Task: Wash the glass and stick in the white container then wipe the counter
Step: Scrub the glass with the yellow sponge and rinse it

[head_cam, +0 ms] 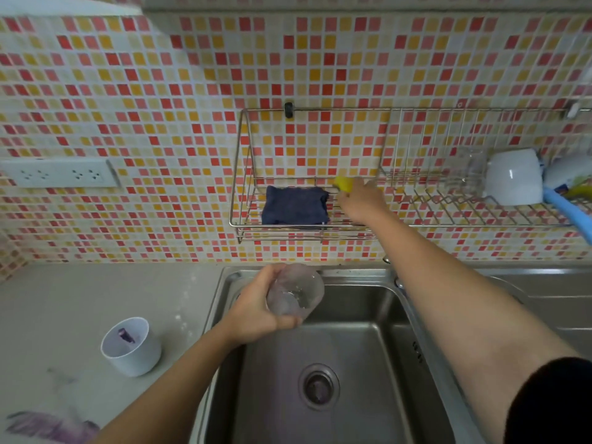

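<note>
Our right hand (360, 200) blurs around something yellow (343, 183); the purple smear (48, 426) and blue handle (568, 209) run off-frame.

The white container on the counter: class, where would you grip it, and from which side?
Grip the white container by its outer wall just below the open rim, coming from the sink side. It stands upright with a purple stick inside, so a side hold keeps the mouth clear.
</note>
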Demonstrator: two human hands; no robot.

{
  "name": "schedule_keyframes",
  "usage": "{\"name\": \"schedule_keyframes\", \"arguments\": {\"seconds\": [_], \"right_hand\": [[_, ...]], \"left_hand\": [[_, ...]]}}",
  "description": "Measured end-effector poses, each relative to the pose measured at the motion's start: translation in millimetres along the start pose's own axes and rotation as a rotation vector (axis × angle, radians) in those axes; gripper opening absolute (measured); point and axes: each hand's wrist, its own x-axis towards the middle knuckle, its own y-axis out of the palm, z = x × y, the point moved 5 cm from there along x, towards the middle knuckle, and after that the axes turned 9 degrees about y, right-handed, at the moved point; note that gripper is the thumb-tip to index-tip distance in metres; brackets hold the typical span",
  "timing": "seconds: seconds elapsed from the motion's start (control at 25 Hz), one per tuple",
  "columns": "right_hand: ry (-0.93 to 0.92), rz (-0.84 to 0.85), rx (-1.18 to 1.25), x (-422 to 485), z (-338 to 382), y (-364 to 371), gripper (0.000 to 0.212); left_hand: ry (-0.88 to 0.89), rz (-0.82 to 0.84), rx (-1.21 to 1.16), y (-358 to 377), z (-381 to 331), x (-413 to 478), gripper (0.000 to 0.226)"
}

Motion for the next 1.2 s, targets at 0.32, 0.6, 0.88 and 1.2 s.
{"name": "schedule_keyframes", "arguments": {"seconds": [0.32, 0.6, 0.88, 1.2], "right_hand": [[-0.815, -0.084, -0.006, -183, -44, -3, 0.063], [-0.853, -0.023, -0.293, -192, -77, 25, 0.053], [-0.988, -0.027, -0.471, -195, -77, 44, 0.059], [-1.263, -0.055, -0.508, -198, -74, 14, 0.008]], "left_hand": [[0.030, 0.059, 0.130, 11, 8, -6, 0.089], [0.116, 0.119, 0.216, 54, -3, -3, 0.090], [0.159, 0.024, 0.318, 71, -23, -4, 0.084], [0.129, 0.263, 0.147, 69, -22, -5, 0.113]]}}
